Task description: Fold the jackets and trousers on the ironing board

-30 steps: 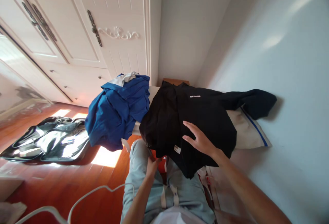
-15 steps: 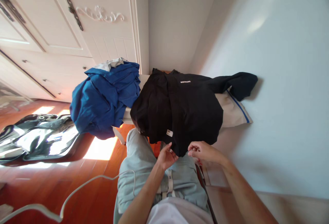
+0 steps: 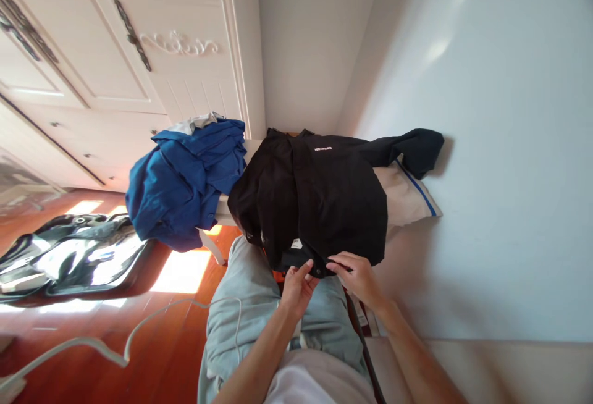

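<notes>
A narrow white table (image 3: pixel 252 147) carries the black jacket (image 3: pixel 340 200); the jacket lies spread directly in front of the person, its long axis running left to right, one sleeve (image 3: pixel 419 149) extended towards the wall at the right; the blue garment (image 3: pixel 180 181) is heaped to its left; the pale cloth (image 3: pixel 402 194) projects from beneath it at the right.

The bulk of the jacket lies forward of the fingers; its near edge sits between the two hands, and both reach it. Left hand (image 3: pixel 299 288): thumb above, fingers below, narrowed on the edge; right hand (image 3: pixel 356 275): thumb and forefinger drawn together, apparently pinching the same edge just to the right.

The white label (image 3: pixel 296 244) lies forward of the left thumb; the small round button (image 3: pixel 319 272) lies between the fingertips, slightly nearer the left hand.
</notes>
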`<state>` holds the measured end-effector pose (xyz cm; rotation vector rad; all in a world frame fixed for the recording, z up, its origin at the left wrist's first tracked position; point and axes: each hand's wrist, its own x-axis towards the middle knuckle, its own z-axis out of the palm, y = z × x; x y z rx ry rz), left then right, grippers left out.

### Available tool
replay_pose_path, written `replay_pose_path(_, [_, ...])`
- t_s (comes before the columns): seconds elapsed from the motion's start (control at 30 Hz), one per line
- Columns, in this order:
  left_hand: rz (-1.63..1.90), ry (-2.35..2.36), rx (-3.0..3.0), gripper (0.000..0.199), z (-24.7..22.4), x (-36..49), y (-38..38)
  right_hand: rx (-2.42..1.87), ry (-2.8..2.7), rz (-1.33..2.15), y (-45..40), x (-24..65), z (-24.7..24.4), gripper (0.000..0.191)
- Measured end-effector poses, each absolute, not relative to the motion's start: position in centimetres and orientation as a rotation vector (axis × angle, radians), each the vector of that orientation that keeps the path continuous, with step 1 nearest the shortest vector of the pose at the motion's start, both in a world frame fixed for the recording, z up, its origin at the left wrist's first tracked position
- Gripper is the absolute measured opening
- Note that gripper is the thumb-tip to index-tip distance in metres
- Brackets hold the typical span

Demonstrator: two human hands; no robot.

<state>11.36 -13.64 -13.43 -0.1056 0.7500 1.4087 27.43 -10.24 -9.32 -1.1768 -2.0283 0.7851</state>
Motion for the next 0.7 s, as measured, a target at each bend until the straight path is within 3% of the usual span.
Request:
replay_pose_path(0.27, [1.387,0.906,0.337,0.038,-11.6,11.8,-15.5,-1.342,-1.648,1.103,-10.7,28.2,-9.8,0.044])
replay_pose_path(0.7, [1.478,0.891,0.433,0.044,-10.2,13.0,-15.1,-1.301,-1.417,0.861,-12.7,26.0,-7.3,0.04])
